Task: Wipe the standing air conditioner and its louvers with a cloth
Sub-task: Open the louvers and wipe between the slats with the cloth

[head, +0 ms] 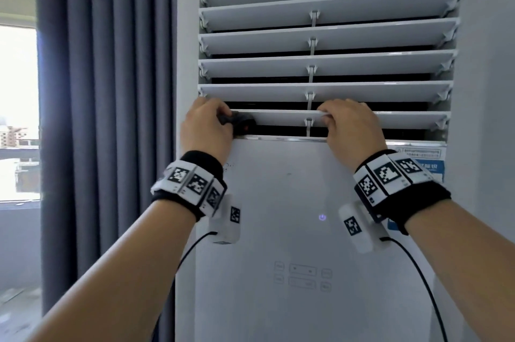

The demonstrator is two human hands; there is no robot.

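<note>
- Nearest the lens: two bare forearms reaching up and forward, each wrist wrapped in a black band carrying white blocks printed with black square codes, left wristband (192, 185) and right wristband (395, 183).
- Hanging under each wrist, a small white module with a black cable (423, 272) trailing down out of view.
- Far left: bright window (16, 107) with buildings outside, then grey curtain (106, 119) in vertical folds, running right up to the unit's left edge.
- Centre and right: white standing air conditioner (278, 230), front panel with a faint glowing power symbol (322, 217) and pale outlined buttons lower down.
- Upper half of the unit: stack of horizontal louvers (320, 63), tilted open with dark gaps between, joined by a vertical link bar down the middle.
- Left hand (206, 130) at the left end of the lowest louver (278, 118), fingers curled round a dark cloth (239, 121) pressed against that slat's front edge and underside; a small reddish spot showing on the cloth.
- Right hand (348, 127) just right of the link bar, fingers hooked over the top edge of the same lowest louver, thumb below it, pinching the slat.
- Both hands level with each other, apart, the link bar between them.
- Far right of the panel, just under the louvers: blue and white label (426, 160), partly hidden by the right wristband, print too small to read.
- Beyond the unit on the right, plain pale wall (490, 91).
</note>
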